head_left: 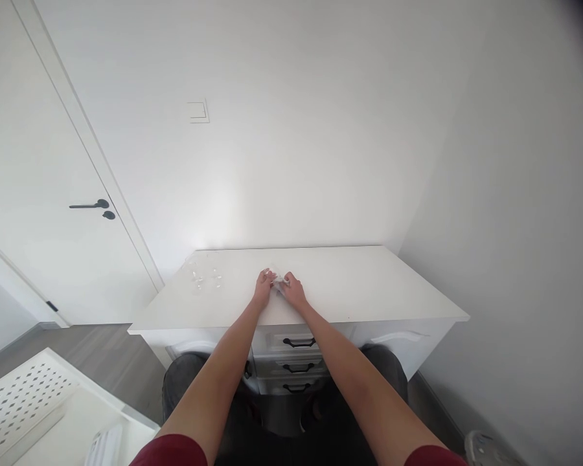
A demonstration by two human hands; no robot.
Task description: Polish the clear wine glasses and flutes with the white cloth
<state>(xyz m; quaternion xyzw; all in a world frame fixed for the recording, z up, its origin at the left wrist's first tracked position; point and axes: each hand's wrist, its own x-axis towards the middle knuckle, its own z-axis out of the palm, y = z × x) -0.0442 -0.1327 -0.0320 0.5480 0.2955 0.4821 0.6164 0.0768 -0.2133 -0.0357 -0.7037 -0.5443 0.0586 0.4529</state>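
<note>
A small, crumpled translucent item (278, 283) sits just above or on the white cabinet top (359, 285), near its middle (which of the two, I cannot tell). The left hand (263, 288) pinches it from one side and the right hand (294, 290) grips it from the other, fingers closed on it and the hands close together. To the left on the same surface lie some clear pieces (197, 280), well apart from the hands (too faint to make out). Below the top are drawers with black handles (298, 368). Behind rises a white wall with a light switch (197, 111); farther left stands a door (39, 175).
</note>
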